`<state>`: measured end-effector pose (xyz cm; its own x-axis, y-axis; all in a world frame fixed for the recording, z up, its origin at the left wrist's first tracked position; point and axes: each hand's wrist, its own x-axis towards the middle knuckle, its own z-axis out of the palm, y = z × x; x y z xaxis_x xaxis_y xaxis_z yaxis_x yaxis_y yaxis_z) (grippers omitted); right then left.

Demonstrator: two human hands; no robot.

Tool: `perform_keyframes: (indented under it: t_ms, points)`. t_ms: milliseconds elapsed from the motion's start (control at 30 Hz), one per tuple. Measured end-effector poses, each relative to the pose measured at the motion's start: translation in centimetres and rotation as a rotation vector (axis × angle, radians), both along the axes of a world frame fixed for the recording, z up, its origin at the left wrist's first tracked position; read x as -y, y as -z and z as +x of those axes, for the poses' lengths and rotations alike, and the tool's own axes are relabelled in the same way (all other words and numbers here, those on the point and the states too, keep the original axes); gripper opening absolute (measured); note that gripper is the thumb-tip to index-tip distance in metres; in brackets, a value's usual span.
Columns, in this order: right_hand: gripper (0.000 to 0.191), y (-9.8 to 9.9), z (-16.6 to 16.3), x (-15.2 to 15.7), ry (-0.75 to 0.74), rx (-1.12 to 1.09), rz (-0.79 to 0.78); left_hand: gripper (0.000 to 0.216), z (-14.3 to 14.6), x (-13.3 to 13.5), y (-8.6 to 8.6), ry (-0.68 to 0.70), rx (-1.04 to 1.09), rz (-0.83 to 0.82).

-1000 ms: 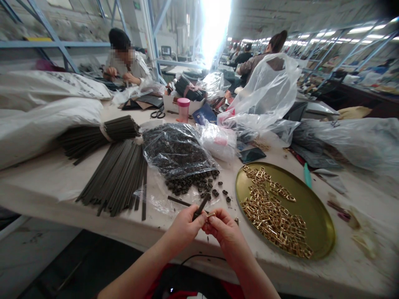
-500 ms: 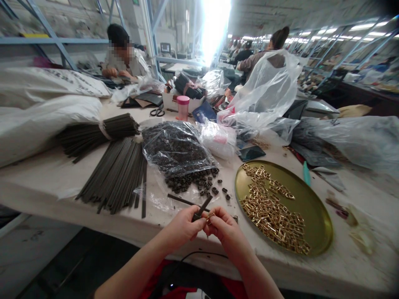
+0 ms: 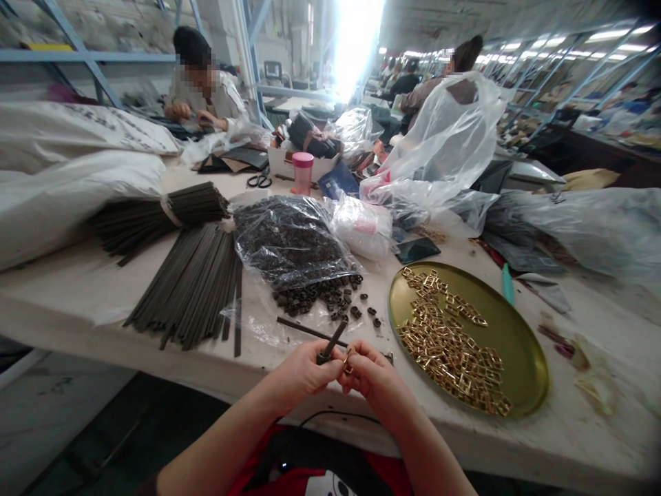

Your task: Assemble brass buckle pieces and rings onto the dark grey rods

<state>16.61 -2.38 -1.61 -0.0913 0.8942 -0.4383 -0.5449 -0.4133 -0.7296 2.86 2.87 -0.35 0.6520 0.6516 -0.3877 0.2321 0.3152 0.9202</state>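
Observation:
My left hand (image 3: pixel 306 373) is closed on a dark narrow strap (image 3: pixel 337 337), whose free end sticks up and to the right past the thumb. A small dark loop seems to sit around the strap at the thumb. Close beside it, my right hand (image 3: pixel 376 377) pinches a gold buckle (image 3: pixel 349 361) between thumb and fingers. The fingertips of both hands almost meet above the table's front edge. Just beyond them lies another dark strip (image 3: pixel 302 328). Dark loops (image 3: pixel 338 301) are spread behind it, spilling from a clear plastic bag (image 3: pixel 289 241).
At right stands a round gold tray (image 3: pixel 527 372) with many gold buckles (image 3: pixel 449 344). Dark strips (image 3: pixel 189 286) fan out at left beside a tied bundle (image 3: pixel 199 203). Farther back are scissors (image 3: pixel 259 180), a pink-lidded jar (image 3: pixel 302 172) and a phone (image 3: pixel 417 251). A co-worker (image 3: pixel 204 96) sits across.
The strap in my left hand has turned slightly more upright. The gold buckle in my right hand has turned and shows more clearly. The view has shifted slightly.

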Motion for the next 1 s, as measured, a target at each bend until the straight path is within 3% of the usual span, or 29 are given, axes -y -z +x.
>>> perform_keyframes:
  t_ms: [467,767,1000]
  points:
    - [0.019,0.4,0.1,0.3,0.008,-0.068,-0.011,0.02,0.3,0.3,0.3,-0.019,-0.025,-0.079]
    - [0.006,0.3,0.0,0.6,0.049,-0.103,0.067,0.013,0.3,0.3,-0.3,-0.034,0.046,0.01]
    - [0.016,0.1,0.2,0.6,0.039,0.092,0.078,0.014,0.1,0.0,-0.1,-0.042,-0.04,-0.008]
